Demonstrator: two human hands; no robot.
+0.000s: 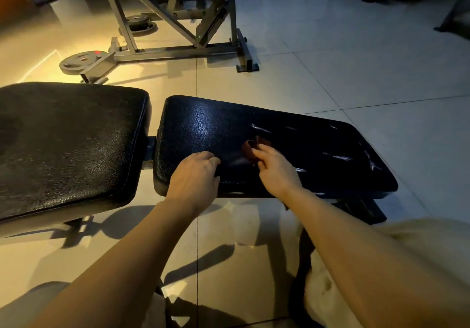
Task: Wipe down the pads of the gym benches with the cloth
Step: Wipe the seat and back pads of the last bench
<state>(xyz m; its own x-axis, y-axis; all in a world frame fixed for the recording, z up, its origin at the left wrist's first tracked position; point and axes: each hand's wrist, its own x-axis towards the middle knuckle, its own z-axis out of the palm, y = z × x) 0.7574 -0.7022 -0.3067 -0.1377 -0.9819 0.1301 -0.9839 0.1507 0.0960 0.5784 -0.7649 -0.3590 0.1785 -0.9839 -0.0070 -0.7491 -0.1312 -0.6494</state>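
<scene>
Two black leather-look bench pads lie side by side: a larger pad (66, 144) on the left and a smaller seat pad (203, 124) on the right, its far end scuffed with pale tears. My right hand (276, 171) rests on the seat pad and pinches a small dark reddish-brown cloth (250, 147) bunched against the pad. My left hand (194, 177) lies on the near edge of the same pad, fingers curled and pressed on the surface, holding nothing.
A grey metal gym machine frame (178, 50) stands on the tiled floor behind the bench, with weight plates (81, 60) beside its foot. The bench's black metal base (366, 208) sticks out under the seat pad. My light trousers (419, 238) show at bottom right.
</scene>
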